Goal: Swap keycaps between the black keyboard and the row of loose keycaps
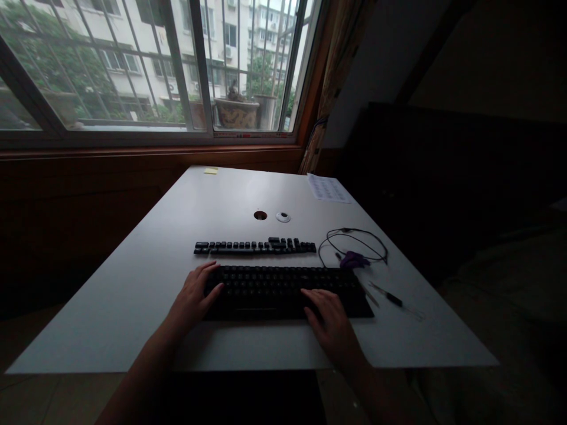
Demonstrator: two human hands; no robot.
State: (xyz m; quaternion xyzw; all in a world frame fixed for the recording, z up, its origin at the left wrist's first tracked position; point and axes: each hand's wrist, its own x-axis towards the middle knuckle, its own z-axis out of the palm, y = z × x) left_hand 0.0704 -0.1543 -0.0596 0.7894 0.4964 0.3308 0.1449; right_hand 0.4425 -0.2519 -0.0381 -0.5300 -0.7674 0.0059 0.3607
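Observation:
A black keyboard lies on the white table in front of me. My left hand holds its left end, with fingers at the back corner and the thumb over the keys. My right hand rests on the front right part, fingers stretched over the keys and thumb apart; nothing shows in it. Its palm hides some of the keyboard. The lower keyboard area looks dark, so I cannot tell which keys are there. Behind the keyboard, loose black keycaps stand in rows.
On the white table, right of the keyboard, lie a coiled black cable, a purple cloth-like item, and a black-handled tool with wire ends. Farther back are a round hole, a white ring-shaped cover, and a printed sheet.

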